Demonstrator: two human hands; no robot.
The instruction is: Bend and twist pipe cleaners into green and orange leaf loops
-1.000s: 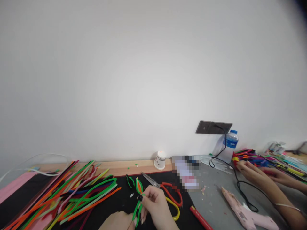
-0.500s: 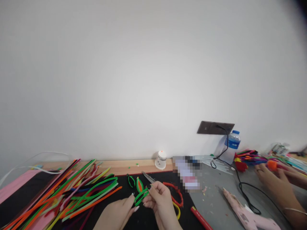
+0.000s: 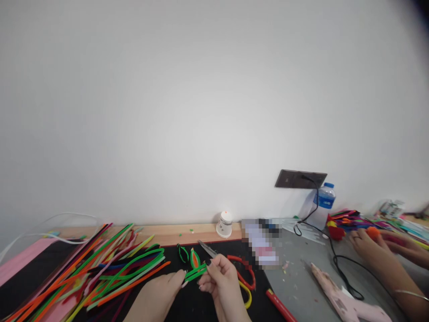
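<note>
Green pipe cleaners (image 3: 196, 273) stretch between my two hands over the black mat. My left hand (image 3: 159, 293) pinches their left end, and my right hand (image 3: 223, 279) is closed on the right end. Just beyond lie a leaf shape (image 3: 195, 259) of green pipe cleaner with orange inside and a darker green loop (image 3: 183, 253). Scissors (image 3: 208, 249) lie behind my right hand, which covers part of them; red and yellow handle loops (image 3: 250, 273) show to its right.
Loose coloured pipe cleaners (image 3: 124, 273) spread over the left side. A white paper cup (image 3: 224, 225) stands upside down by the wall. To the right are a red pen-like stick (image 3: 280, 306), a pink glue gun (image 3: 348, 299), a black cable (image 3: 338, 268), a bottle (image 3: 323, 203) and a co-worker's hands (image 3: 372, 250) with something orange.
My left hand has moved slightly left and down, so a longer stretch of green pipe cleaner shows between my hands. The co-worker's hands have shifted a little left.
</note>
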